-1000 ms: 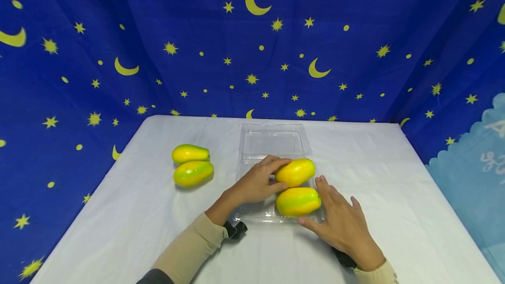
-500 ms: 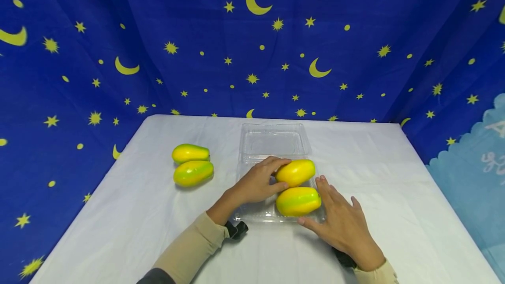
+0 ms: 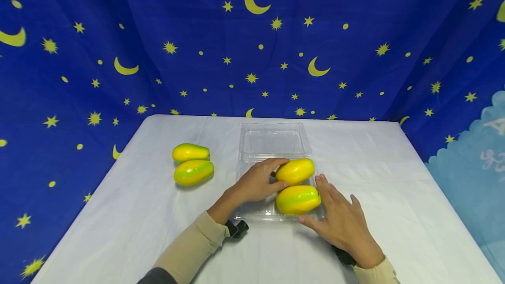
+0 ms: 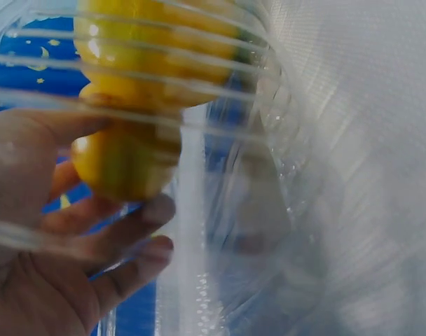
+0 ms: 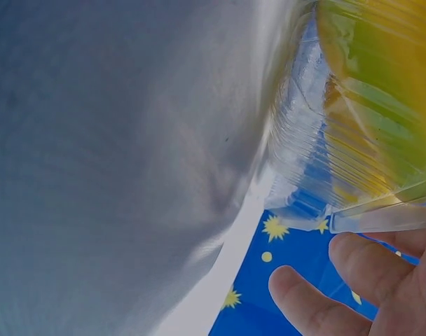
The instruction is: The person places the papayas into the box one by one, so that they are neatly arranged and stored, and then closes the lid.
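Two yellow-green papayas lie in the right half of a clear plastic clamshell box, one behind the other. My left hand reaches over the box from the left and grips the left end of the far papaya. In the left wrist view, thumb and fingers lie around that papaya's end, seen through the ribbed plastic wall. The near papaya sits just in front of it. My right hand rests at the box's right side with fingers extended, touching or very near its rim.
Two more papayas, a far one and a near one, lie side by side on the white tablecloth at left. The box's lid lies folded back behind it. A blue star-patterned curtain hangs behind the table.
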